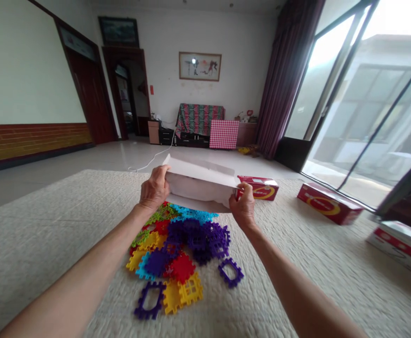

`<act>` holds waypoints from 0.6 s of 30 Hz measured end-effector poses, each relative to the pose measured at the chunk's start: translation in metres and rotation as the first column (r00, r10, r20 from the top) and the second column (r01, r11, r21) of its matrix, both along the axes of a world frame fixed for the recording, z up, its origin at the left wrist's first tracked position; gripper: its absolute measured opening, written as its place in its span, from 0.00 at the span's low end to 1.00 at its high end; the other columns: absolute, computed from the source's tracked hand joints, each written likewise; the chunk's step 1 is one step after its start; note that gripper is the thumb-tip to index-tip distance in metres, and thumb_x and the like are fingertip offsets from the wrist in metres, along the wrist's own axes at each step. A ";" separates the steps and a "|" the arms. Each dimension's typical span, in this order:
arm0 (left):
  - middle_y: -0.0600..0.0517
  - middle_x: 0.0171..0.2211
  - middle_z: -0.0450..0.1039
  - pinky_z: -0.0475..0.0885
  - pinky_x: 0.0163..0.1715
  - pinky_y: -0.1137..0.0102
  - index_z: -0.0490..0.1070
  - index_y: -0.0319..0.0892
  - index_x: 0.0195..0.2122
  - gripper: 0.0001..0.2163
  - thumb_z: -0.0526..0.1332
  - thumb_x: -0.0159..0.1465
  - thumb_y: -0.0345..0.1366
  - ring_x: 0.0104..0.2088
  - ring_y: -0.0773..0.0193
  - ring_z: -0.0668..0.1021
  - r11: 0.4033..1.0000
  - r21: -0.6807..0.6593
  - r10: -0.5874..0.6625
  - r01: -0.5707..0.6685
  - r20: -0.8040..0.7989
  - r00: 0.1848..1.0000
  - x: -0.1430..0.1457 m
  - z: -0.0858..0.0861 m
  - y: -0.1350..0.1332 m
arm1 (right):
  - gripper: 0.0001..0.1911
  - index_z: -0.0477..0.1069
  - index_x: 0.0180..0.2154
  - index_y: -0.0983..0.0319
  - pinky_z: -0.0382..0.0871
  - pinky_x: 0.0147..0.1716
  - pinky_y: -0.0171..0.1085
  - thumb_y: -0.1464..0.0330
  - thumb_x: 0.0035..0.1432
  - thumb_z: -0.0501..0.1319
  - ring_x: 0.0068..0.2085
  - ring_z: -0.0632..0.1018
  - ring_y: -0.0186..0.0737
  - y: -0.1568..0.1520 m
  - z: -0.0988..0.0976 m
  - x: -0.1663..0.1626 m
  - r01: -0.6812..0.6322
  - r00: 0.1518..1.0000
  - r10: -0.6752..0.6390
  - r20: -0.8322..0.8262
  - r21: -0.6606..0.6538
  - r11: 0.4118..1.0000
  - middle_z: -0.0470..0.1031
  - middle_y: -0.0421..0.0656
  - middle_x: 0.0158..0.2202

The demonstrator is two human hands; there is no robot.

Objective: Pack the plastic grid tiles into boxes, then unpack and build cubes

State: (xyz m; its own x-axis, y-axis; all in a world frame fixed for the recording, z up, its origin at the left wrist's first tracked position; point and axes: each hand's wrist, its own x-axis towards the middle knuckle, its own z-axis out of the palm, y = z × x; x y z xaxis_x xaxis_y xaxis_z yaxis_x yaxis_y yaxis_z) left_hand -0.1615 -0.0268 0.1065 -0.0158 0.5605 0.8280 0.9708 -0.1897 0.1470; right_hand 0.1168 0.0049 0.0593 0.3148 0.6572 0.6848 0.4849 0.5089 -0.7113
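Between my two hands a white cardboard box (201,188) is held up, its open side and a raised flap facing me. My left hand (156,188) grips the left end, fingers closed on the edge. My right hand (243,202) pinches the right end in the same way. Below the box lies a heap of interlocking plastic building pieces: purple ones (191,234), yellow ones (172,295), a red one (183,267), blue ones (194,214) and green ones (161,214). A purple frame piece (231,272) lies apart on the right.
The pieces lie on a cream quilted mat (79,244). To the right stand a red box (262,188) just behind my right hand, a second red box (328,203) and a red-and-white box (402,246). A white cable (156,155) runs over the tiled floor behind.
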 end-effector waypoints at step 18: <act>0.43 0.47 0.78 0.70 0.44 0.67 0.54 0.41 0.66 0.34 0.55 0.56 0.28 0.43 0.55 0.80 0.773 -0.535 -0.264 0.340 0.216 0.940 0.160 -0.019 -0.093 | 0.28 0.69 0.47 0.58 0.66 0.29 0.36 0.72 0.39 0.58 0.34 0.78 0.43 -0.162 0.033 0.184 0.238 0.963 -0.129 0.236 -0.526 0.817 0.78 0.46 0.41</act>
State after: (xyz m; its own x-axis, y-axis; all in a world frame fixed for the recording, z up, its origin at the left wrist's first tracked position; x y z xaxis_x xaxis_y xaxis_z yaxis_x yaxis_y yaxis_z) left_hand -0.0020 -0.1197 0.0879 0.1541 0.9151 0.3725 0.8443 -0.3178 0.4314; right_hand 0.3005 -0.1573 0.0920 0.3739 0.8816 0.2880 0.6769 -0.0471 -0.7346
